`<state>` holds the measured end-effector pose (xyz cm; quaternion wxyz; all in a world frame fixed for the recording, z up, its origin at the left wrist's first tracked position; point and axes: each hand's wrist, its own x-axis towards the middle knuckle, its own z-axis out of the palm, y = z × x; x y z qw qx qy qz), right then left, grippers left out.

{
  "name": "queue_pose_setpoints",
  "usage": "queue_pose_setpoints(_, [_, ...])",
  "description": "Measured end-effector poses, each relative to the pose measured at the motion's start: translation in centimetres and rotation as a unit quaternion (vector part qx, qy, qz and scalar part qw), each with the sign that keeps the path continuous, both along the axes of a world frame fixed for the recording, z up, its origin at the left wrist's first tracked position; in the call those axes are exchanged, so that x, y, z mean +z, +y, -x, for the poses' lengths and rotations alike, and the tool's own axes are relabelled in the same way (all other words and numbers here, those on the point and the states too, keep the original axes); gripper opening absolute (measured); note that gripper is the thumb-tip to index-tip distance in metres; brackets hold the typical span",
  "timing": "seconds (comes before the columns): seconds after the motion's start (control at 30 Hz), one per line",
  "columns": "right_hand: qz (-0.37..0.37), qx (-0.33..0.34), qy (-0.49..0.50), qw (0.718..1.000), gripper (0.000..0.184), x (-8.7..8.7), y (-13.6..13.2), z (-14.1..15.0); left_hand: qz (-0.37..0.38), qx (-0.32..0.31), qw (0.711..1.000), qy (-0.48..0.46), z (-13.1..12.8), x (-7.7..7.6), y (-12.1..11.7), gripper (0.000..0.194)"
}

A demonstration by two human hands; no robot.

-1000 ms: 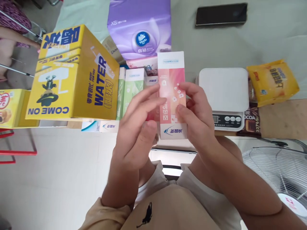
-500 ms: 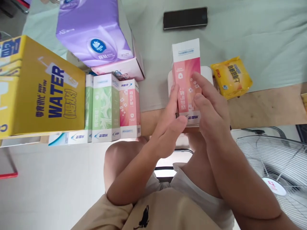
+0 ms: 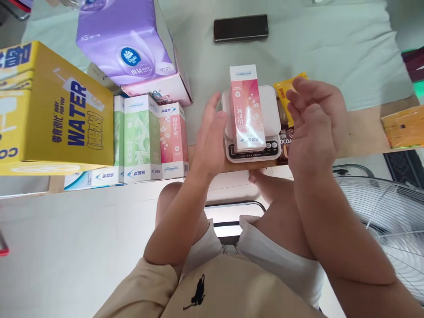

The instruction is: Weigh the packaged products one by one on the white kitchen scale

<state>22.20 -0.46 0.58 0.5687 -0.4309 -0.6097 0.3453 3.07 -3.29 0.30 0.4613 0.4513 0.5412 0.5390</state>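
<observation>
A pink and white carton (image 3: pixel 247 110) lies on a white kitchen scale (image 3: pixel 272 110), a bit tilted across its platform. Both of my hands are off the carton. My left hand (image 3: pixel 212 137) is held at the left of the scale, thumb and fingers stretched out, with nothing in it. To the right of the scale, my right hand (image 3: pixel 314 119) is raised with loosely bent fingers apart and holds nothing. Partly behind that hand are a yellow packet (image 3: pixel 281 87) and a dark brown packet (image 3: pixel 285 137) with "COCOA" lettering.
On the left stand a yellow carton (image 3: pixel 73 110), green cartons (image 3: pixel 141 137), another pink carton (image 3: pixel 174 141) and a purple tissue pack (image 3: pixel 129 44). A black phone (image 3: pixel 240 28) lies at the back. An orange packet (image 3: pixel 404 128) is at the right edge, above a fan (image 3: pixel 380 207).
My hands have let go of the pink carton, which now rests on the scale. The left hand has moved left, the right hand to the right. The view has shifted a little.
</observation>
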Motion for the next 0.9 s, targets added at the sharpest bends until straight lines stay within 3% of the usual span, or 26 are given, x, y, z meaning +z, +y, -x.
queue_pose_setpoints(0.13, [0.006, -0.014, -0.053, 0.998, 0.026, 1.5, -1.0, -0.4, -0.036, -0.028, 0.998, 0.039, 0.3, -2.6, 1.1, 0.076])
queue_pose_setpoints(0.23, [0.0, -0.007, -0.112, 0.994, 0.023, 2.3, -2.1, -0.5, -0.077, -0.048, 0.994, 0.063, 0.0, -3.3, 1.7, 0.086])
queue_pose_setpoints(0.4, [-0.011, -0.032, -0.15, 0.988, 0.028, 2.5, -3.1, -1.3, -0.11, -0.07, 0.99, 0.061, 0.4, -3.2, 2.1, 0.079])
queue_pose_setpoints(0.6, [-0.018, -0.028, -0.13, 0.991, 0.023, 0.6, -3.2, -1.0, -0.113, -0.13, 0.985, 0.027, 1.0, -2.7, 1.9, 0.067])
queue_pose_setpoints(0.9, [0.042, -0.046, -0.207, 0.976, 0.054, -1.1, -5.5, 2.4, -0.092, -0.075, 0.99, 0.075, 0.8, -2.3, 1.6, 0.061])
